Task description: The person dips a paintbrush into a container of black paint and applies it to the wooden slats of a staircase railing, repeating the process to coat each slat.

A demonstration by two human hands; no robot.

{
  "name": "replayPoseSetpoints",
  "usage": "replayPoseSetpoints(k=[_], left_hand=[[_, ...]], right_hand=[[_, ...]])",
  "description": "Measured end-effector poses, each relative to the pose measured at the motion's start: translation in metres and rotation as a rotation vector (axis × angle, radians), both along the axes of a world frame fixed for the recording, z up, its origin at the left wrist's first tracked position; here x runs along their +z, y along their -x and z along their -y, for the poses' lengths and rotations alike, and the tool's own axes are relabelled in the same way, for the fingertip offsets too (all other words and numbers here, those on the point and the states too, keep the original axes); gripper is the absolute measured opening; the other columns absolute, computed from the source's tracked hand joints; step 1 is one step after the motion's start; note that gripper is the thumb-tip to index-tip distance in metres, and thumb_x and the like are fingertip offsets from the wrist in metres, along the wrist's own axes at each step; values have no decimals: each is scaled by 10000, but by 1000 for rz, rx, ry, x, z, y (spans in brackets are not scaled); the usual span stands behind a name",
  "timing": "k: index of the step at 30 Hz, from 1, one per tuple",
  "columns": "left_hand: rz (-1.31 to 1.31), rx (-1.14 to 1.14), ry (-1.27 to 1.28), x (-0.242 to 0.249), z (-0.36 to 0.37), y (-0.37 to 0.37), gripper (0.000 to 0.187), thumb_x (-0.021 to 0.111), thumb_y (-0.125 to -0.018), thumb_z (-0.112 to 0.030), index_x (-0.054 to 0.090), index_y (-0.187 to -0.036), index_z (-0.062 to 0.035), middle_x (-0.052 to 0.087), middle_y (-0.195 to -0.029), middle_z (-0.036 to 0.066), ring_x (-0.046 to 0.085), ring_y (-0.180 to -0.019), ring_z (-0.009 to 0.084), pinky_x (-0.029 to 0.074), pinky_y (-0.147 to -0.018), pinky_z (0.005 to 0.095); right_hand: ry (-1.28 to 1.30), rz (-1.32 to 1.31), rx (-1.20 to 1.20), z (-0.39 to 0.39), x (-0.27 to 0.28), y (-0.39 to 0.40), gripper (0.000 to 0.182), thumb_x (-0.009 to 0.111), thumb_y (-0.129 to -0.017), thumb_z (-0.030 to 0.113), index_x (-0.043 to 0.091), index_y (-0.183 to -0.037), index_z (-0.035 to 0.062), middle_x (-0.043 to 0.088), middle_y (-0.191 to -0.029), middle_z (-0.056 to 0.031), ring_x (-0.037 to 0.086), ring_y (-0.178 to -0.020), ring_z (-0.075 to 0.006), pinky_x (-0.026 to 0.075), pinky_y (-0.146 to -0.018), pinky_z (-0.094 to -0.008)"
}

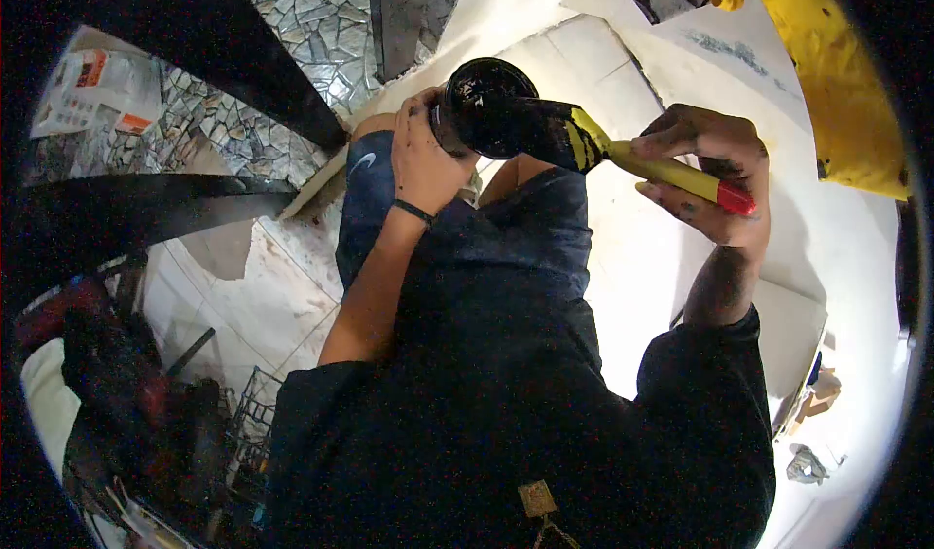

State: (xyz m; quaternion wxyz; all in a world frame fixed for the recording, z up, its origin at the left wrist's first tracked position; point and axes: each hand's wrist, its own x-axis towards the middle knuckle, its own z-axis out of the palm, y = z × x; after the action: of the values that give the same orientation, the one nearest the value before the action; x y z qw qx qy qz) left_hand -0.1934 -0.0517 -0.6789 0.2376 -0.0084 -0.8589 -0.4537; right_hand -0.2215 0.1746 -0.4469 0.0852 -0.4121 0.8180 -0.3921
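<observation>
A round dark can [449, 139] with black liquid inside is tilted above my lap, and my left hand [428, 160] is wrapped round its left side. In my right hand [715, 160] is a paintbrush [662, 168] with a yellow handle and a red end, pinched between thumb and fingers. Its wide bristles are coated black and reach over the can's right side; whether the tip touches the rim or the liquid I cannot tell. Dark stains mark my right hand's fingers and palm.
Long dark beams [165, 209] stand at the left and upper left. A plastic bag with orange labels [97, 92] lies at the upper left, on stone-patterned floor. Yellow cloth [846, 92] is at the upper right. A wire rack [255, 403] and dark items are at the lower left.
</observation>
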Motion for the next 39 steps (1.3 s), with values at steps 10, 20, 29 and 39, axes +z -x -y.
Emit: replayPoseSetpoints(k=[10,20,29,39], left_hand=[[141,0,-37,-9,9,-7,692,810,-587,-188,496,-1182,-24,542,-1089,169,533,-1051,370,442,-914,422],[8,116,-5,-4,15,-15,688,814,-572,-201,510,-1163,-26,553,-1088,162,533,-1048,365,446,-920,424],[62,83,-43,-10,15,-15,699,819,-575,-219,508,-1164,-10,553,-1120,186,519,-1090,367,443,-939,422],[69,70,-87,-6,17,-13,685,814,-590,-224,508,-1163,-6,545,-1128,189,524,-1083,362,435,-945,419]], right_hand=[[66,-160,100,12,5,10,414,785,-635,-14,595,-995,59,684,-886,-158,653,-823,-305,531,-732,-366],[-88,-73,142,28,1,9,292,769,-589,7,697,-869,-31,698,-868,-156,656,-785,-271,515,-705,-333],[44,81,12,13,1,9,318,760,-576,-26,708,-890,-18,699,-873,-148,659,-828,-275,532,-731,-349],[-79,126,102,25,-3,5,408,809,-596,165,722,-966,18,604,-1170,-194,664,-869,-239,533,-777,-310]])
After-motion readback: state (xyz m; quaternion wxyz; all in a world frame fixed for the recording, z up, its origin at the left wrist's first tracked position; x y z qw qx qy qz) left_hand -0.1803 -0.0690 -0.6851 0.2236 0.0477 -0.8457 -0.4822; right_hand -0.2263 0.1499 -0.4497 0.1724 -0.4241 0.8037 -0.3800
